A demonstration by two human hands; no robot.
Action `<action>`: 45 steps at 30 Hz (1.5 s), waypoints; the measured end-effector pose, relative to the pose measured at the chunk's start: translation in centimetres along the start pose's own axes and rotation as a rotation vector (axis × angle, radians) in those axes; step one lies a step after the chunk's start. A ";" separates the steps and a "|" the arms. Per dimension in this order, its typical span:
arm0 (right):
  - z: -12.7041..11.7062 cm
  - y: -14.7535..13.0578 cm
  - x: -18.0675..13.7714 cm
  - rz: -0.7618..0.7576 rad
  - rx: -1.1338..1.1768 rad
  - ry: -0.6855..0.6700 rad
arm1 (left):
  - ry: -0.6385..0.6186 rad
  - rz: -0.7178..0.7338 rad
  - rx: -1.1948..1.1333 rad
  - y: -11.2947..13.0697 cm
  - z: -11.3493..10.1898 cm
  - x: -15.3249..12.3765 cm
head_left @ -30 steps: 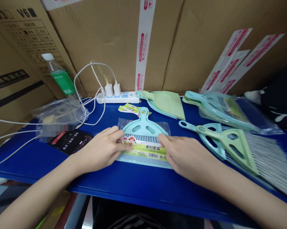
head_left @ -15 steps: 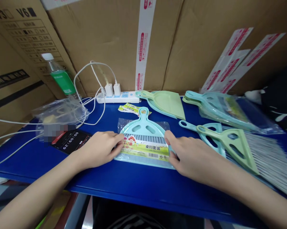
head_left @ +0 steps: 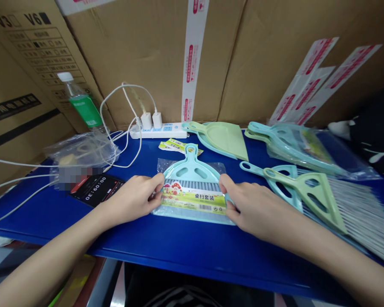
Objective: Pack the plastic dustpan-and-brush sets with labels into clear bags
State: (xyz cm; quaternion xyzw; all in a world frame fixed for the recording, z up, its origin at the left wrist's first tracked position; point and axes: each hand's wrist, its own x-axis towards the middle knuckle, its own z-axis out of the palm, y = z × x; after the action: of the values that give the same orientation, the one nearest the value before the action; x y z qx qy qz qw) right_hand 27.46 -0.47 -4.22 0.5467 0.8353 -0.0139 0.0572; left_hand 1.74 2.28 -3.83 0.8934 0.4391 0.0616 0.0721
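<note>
A light-blue dustpan and brush set (head_left: 192, 174) in a clear plastic bag lies on the blue table, its handle pointing away from me. A yellow-green printed label crosses its middle. My left hand (head_left: 143, 192) is closed on the left edge of the bagged set, thumb on top. At the opposite edge my right hand (head_left: 249, 202) pinches the set, fingers partly hidden beneath. To the right lie a green hand brush (head_left: 326, 196) and a light-blue one (head_left: 284, 187), overlapping, with grey bristles.
Green and blue dustpans (head_left: 228, 136) lie stacked behind. A bagged set (head_left: 294, 143) rests at back right. Further left are a power strip (head_left: 172, 132) with white cables, loose labels (head_left: 175, 146), a phone (head_left: 97, 189), a crumpled plastic bag (head_left: 79, 149) and a bottle (head_left: 83, 106). Cardboard (head_left: 147, 55) walls the back.
Both hands keep their hold on the bagged set, with only a very slight shift. The phone timer has advanced by one second.
</note>
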 end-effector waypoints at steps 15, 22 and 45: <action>-0.5 -0.1 0.2 0.024 -0.033 -0.004 | -0.052 0.006 0.088 -0.1 -0.1 0.1; -0.5 0.0 0.3 0.036 -0.085 0.017 | -0.041 0.043 0.154 0.1 -0.4 0.1; -0.7 0.8 0.0 -0.003 -0.061 0.070 | -0.054 0.034 0.248 -0.1 -0.6 0.1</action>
State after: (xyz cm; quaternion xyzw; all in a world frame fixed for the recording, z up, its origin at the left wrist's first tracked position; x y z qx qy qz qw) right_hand 28.16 -0.13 -3.49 0.5435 0.8377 0.0304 0.0445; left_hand 1.66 2.46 -3.28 0.9041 0.4261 -0.0162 -0.0282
